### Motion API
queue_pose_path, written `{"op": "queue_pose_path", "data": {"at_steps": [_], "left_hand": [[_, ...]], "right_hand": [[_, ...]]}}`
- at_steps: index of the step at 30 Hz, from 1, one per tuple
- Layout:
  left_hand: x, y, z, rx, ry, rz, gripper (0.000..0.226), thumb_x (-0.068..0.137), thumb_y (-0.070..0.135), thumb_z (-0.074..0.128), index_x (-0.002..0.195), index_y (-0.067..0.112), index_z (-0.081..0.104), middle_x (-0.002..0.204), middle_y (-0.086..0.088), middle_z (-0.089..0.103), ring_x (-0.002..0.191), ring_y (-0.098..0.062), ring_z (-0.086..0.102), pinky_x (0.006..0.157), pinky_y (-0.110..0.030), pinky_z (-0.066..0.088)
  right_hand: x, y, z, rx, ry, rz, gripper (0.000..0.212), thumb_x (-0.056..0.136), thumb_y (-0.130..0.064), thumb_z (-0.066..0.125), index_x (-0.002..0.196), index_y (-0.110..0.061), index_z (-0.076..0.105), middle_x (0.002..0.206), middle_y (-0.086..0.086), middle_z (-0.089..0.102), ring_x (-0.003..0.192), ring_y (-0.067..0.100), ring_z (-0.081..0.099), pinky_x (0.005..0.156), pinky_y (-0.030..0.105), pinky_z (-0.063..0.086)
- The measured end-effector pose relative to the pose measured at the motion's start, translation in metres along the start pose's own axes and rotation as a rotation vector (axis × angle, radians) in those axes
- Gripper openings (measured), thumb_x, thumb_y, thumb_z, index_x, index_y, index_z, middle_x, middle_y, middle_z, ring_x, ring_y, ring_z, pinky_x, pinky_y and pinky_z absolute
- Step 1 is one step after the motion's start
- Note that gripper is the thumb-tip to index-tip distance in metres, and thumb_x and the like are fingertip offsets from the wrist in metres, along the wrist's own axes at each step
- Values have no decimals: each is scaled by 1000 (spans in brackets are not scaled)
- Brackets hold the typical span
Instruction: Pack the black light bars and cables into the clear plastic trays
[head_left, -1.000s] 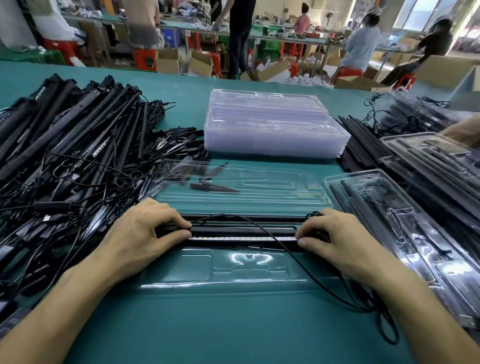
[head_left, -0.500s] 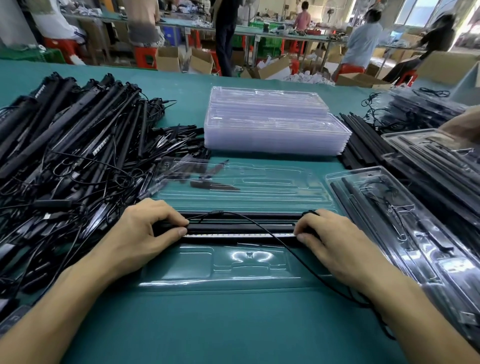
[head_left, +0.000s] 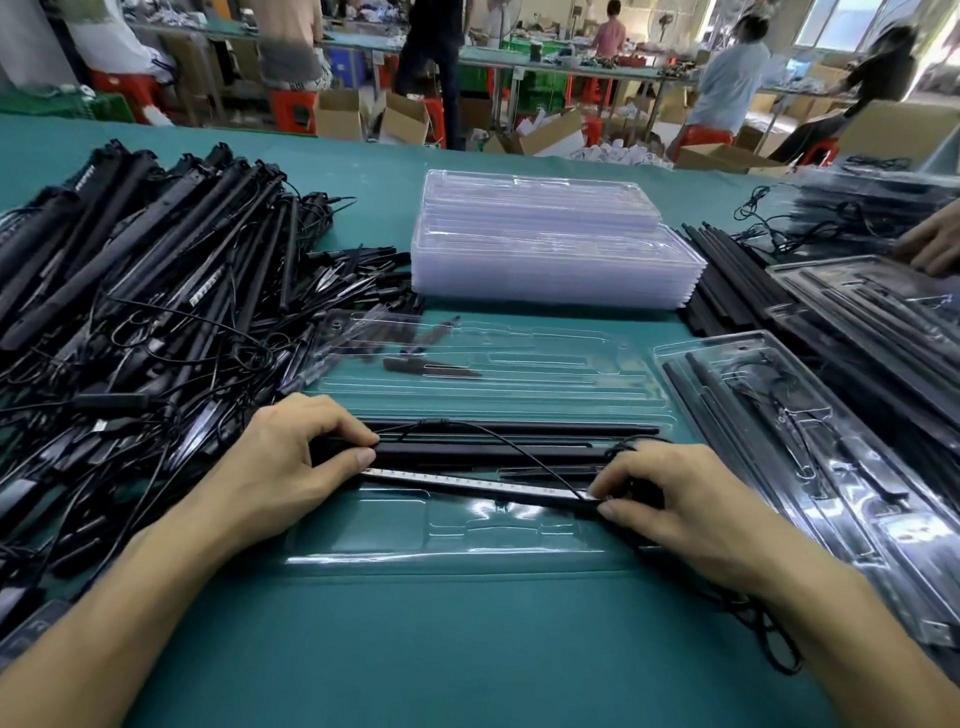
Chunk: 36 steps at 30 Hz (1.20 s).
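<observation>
Head view. Left hand (head_left: 291, 467) is gripping the left end of the light bar (head_left: 467, 482); right hand (head_left: 670, 499) is pinching its right end. The bar is lying skewed across the clear tray (head_left: 363, 540) at 6 o'clock, right end nearer. The cable (head_left: 511, 448) is arcing over it.

Risk, judged: pressing down now is likely trapping the cable underneath, or seating the bar crooked, outside its slot.

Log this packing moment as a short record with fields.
left hand: holds the left end of the light bar
right hand: pinches its right end
light bar: LED strip showing, slanted over the open tray
cable: loops across the bar
empty trays: stacked behind
loose bars: piled at left
packed tray: at right
</observation>
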<state>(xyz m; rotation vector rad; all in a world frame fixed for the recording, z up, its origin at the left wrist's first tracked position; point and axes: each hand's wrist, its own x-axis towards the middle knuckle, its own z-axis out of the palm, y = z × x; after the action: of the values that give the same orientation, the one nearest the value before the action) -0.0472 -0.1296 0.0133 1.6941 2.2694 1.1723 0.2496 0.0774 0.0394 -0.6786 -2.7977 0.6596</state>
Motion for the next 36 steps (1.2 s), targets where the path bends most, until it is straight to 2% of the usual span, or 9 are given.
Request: {"op": "queue_pose_path", "data": {"at_steps": [6, 9, 11, 18, 23, 28, 31, 34, 36], "left_hand": [[-1, -1, 0, -12, -2, 8, 22, 76, 10, 85, 84, 28, 74, 86, 17, 71, 90, -9, 64, 84, -39, 52], [-3, 0, 0, -34, -5, 35, 13, 77, 29, 85, 83, 29, 74, 87, 18, 70, 91, -8, 64, 84, -35, 50], [-2, 2, -1, -64, -2, 33, 17, 72, 39, 80, 81, 26, 75, 88, 18, 70, 91, -6, 64, 84, -31, 49], [-1, 1, -1, -48, -19, 41, 24, 67, 38, 79, 84, 22, 77, 91, 17, 71, 92, -4, 63, 86, -32, 48], [-3, 0, 0, 40, -16, 76, 24, 79, 49, 78, 88, 26, 75, 90, 16, 71, 88, -8, 65, 81, -39, 53], [-1, 1, 1, 36, 9, 76, 11, 76, 31, 76, 83, 23, 76, 86, 16, 71, 84, -6, 64, 80, -34, 50], [-2, 3, 3, 95, 25, 99, 12, 74, 18, 84, 80, 22, 75, 82, 15, 70, 81, -8, 62, 76, -31, 48], [-2, 1, 4, 128, 33, 129, 9, 76, 23, 81, 79, 24, 72, 80, 17, 68, 82, -9, 60, 75, -27, 47], [-2, -2, 5, 132, 41, 152, 7, 78, 30, 75, 79, 24, 70, 81, 17, 67, 82, -9, 59, 75, -29, 48]], "right_hand": [[5, -3, 1, -35, -28, 97, 7, 83, -33, 74, 87, -39, 73, 79, -21, 61, 83, -1, 57, 77, 31, 51], [5, -7, 2, -82, -43, 138, 6, 87, -39, 67, 92, -41, 69, 86, -26, 61, 90, 0, 58, 82, 35, 52], [4, -9, 4, -113, -31, 151, 7, 89, -39, 64, 94, -41, 68, 90, -24, 62, 93, 2, 58, 83, 36, 52], [2, -12, 5, -114, -25, 174, 7, 90, -39, 64, 95, -42, 67, 94, -22, 65, 95, 5, 60, 83, 36, 52], [-1, -9, 5, -28, 15, 157, 5, 88, -39, 67, 90, -44, 66, 89, -19, 62, 91, 2, 57, 82, 38, 51], [-2, -10, 4, 34, 8, 152, 17, 86, -36, 70, 81, -51, 64, 90, -17, 63, 91, 0, 58, 83, 34, 50], [-2, -11, 4, 41, 6, 144, 10, 86, -36, 70, 82, -45, 66, 89, -16, 65, 90, 0, 59, 82, 32, 50], [-2, -12, 2, 50, 34, 129, 12, 85, -32, 72, 80, -41, 67, 85, -14, 67, 87, -1, 59, 79, 22, 47], [1, -15, -3, 96, 163, 123, 15, 84, -25, 74, 81, -39, 68, 82, -14, 67, 85, -1, 60, 75, 13, 43]]}}
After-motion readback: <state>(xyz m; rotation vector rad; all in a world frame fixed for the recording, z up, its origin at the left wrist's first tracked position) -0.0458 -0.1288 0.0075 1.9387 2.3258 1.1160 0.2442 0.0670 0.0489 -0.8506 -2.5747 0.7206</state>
